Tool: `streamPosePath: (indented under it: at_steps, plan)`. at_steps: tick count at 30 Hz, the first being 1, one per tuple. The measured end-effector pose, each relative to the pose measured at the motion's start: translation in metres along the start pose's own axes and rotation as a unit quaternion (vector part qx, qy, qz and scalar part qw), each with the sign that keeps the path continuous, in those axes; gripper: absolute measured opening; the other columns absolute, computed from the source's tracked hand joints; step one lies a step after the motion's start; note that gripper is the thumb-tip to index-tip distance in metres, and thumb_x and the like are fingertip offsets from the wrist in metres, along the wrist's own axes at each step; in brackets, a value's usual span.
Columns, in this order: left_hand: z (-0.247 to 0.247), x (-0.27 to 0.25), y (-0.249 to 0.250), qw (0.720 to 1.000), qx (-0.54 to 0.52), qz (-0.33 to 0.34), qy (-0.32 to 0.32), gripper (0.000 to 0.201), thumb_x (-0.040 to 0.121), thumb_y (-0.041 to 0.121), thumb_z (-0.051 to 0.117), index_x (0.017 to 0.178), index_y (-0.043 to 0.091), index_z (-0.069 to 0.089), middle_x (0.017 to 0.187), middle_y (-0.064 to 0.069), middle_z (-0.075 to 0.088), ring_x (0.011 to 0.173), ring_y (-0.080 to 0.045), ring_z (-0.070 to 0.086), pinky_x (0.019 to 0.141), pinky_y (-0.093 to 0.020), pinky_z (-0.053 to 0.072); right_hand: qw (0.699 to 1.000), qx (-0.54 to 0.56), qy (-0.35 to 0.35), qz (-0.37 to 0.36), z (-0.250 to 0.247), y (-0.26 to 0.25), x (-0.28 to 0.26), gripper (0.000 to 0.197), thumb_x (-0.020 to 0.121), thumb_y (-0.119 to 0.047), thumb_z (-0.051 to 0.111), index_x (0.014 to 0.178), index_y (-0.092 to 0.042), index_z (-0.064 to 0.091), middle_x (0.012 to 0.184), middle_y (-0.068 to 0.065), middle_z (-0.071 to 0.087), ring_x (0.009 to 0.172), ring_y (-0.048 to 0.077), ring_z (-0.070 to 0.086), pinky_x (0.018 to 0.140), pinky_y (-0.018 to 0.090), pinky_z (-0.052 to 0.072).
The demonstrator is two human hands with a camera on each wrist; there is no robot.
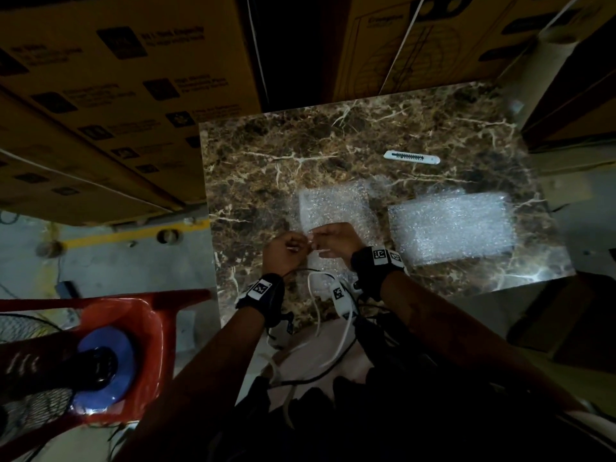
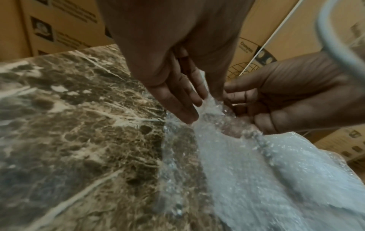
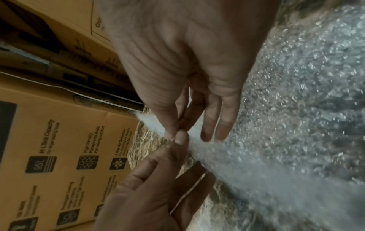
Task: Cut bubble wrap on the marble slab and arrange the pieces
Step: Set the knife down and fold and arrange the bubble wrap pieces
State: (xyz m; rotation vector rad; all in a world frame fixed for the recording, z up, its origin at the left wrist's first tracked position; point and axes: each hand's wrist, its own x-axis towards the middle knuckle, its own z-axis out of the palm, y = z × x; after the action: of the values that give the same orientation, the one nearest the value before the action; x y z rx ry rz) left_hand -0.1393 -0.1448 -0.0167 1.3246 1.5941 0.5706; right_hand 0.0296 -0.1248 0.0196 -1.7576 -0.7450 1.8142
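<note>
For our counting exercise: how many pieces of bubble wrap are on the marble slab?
2. One piece of bubble wrap lies mid-slab, its near edge pinched by both hands; the folded piece lies to its right, untouched. Further layers may be hidden within either.

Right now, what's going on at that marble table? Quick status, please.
Left hand and right hand both pinch the near edge of the bubble wrap sheet. Cut pile lies right. Cutter idle behind on the marble slab. Nothing in the way.

We seem to be in a storeroom: printed appliance cartons [image 1: 110, 95] are stacked behind and left of the marble slab [image 1: 266, 155], on a bare concrete floor [image 1: 30, 248].
</note>
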Motion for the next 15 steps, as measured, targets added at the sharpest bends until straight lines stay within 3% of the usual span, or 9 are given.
streamPosePath:
  at_steps: [4, 6, 8, 11, 13, 15]
  plan:
    - [-0.002, -0.001, -0.002, 1.0, -0.025, -0.004, -0.015, 0.014, 0.085, 0.033, 0.082, 0.087, 0.019, 0.078, 0.084, 0.001, 0.077, 0.078, -0.017, 0.074, 0.076, -0.041, 0.061, 1.0, -0.026, -0.007, 0.012, -0.001, 0.004, -0.003, 0.013, 0.088, -0.016, 0.077, 0.1, -0.012, 0.078, 0.09, 0.008, 0.077, 0.085, 0.019, 0.07, 0.072, 0.034, 0.059]
    - [-0.004, -0.001, -0.004, 0.998, -0.052, -0.013, -0.034, 0.02, 0.083, 0.041, 0.082, 0.082, 0.022, 0.076, 0.083, 0.001, 0.076, 0.08, -0.023, 0.074, 0.078, -0.043, 0.061, 1.0, -0.014, -0.022, 0.012, -0.001, 0.005, -0.005, 0.019, 0.091, -0.026, 0.077, 0.103, -0.011, 0.077, 0.098, 0.011, 0.077, 0.087, 0.02, 0.07, 0.076, 0.036, 0.059]
    - [-0.008, -0.003, -0.002, 0.994, -0.096, -0.031, -0.048, 0.021, 0.086, 0.034, 0.081, 0.083, 0.015, 0.074, 0.085, -0.006, 0.075, 0.083, -0.03, 0.073, 0.079, -0.046, 0.06, 0.999, -0.014, -0.028, 0.014, -0.003, 0.006, -0.007, 0.032, 0.09, -0.036, 0.078, 0.108, -0.01, 0.076, 0.104, 0.012, 0.077, 0.089, 0.019, 0.071, 0.078, 0.036, 0.059]
    - [-0.008, -0.009, 0.006, 0.979, -0.184, -0.069, -0.06, 0.017, 0.093, 0.016, 0.074, 0.092, -0.001, 0.068, 0.083, -0.011, 0.071, 0.071, -0.021, 0.07, 0.07, -0.038, 0.059, 0.999, -0.009, -0.036, 0.021, -0.008, 0.005, -0.009, 0.04, 0.09, -0.042, 0.077, 0.114, -0.01, 0.075, 0.102, 0.007, 0.075, 0.085, 0.018, 0.07, 0.074, 0.035, 0.057]
    - [-0.006, -0.009, 0.01, 0.979, -0.178, -0.081, -0.06, 0.015, 0.091, 0.014, 0.077, 0.097, 0.004, 0.068, 0.085, -0.007, 0.071, 0.071, -0.013, 0.069, 0.066, -0.03, 0.055, 0.998, 0.009, -0.055, 0.014, -0.011, 0.004, -0.011, 0.035, 0.097, -0.036, 0.07, 0.119, -0.009, 0.073, 0.107, 0.011, 0.074, 0.091, 0.023, 0.071, 0.078, 0.036, 0.058]
    - [-0.003, -0.005, 0.008, 0.984, -0.151, -0.074, -0.063, 0.016, 0.088, 0.018, 0.081, 0.098, 0.014, 0.069, 0.092, -0.006, 0.073, 0.081, -0.017, 0.069, 0.071, -0.032, 0.056, 0.996, 0.006, -0.081, -0.022, -0.01, 0.006, -0.013, 0.027, 0.101, -0.026, 0.065, 0.123, -0.011, 0.072, 0.116, 0.016, 0.073, 0.103, 0.03, 0.07, 0.088, 0.04, 0.056]
